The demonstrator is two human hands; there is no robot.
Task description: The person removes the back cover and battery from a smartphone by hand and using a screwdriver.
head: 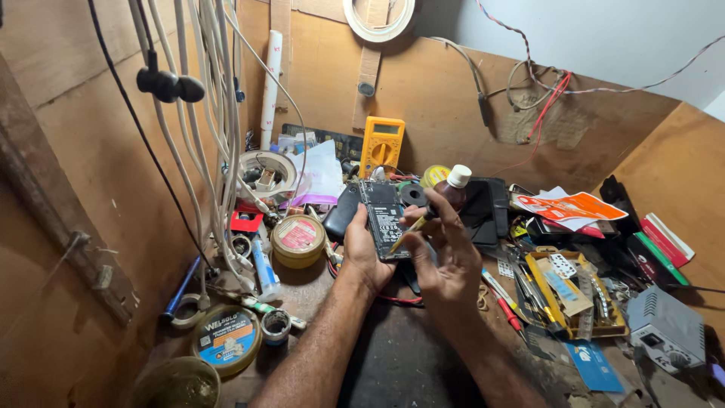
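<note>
At frame centre your left hand [364,253] is cradling the opened phone [385,219], thin, stiff and probably fragile, by its edges, while your right hand [445,253] is pinching a slim yellow tool [404,236] against it.

I'm seeing one head view, looking steeply down and forward, close over the cluttered surface [423,363] toward the back wall [453,98].

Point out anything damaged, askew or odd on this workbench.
The phone in the left hand has its back cover off, with the inner parts bared. The right hand holds a thin yellow tool to it. The orange leaflet lies crumpled over the clutter.
</note>
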